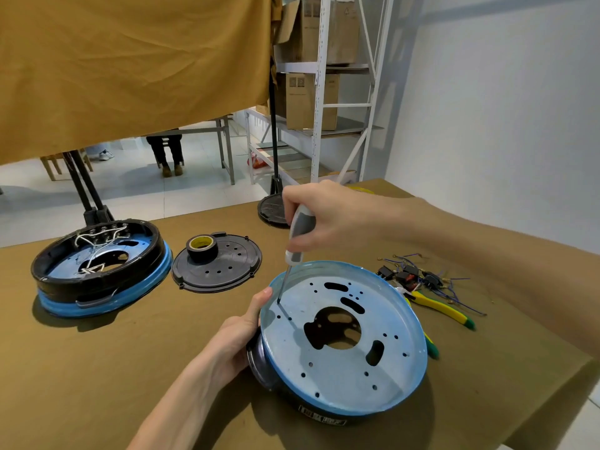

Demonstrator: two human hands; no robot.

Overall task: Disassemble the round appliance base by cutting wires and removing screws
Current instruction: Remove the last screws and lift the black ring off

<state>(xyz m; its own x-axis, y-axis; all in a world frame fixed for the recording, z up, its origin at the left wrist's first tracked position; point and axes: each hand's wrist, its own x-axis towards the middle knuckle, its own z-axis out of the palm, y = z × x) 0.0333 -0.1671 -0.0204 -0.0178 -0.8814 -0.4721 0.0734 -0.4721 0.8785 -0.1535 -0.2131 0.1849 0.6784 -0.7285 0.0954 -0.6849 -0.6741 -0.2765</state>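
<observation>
R hand (319,219) grips screwdriver (300,235); base (344,339) label unreadable.

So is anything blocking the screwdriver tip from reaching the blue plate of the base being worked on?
Nothing visible does. The right hand holds the screwdriver, whose shaft runs clear down to the blue plate near its left rim. The left hand grips the base's edge just beside the tip, not across it.

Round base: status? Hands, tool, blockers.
Left hand grips round base rim, steadying. Right hand holds screwdriver, tip in a hole by the left rim. Nothing blocking; pliers and cut wires lie to the right.
</observation>
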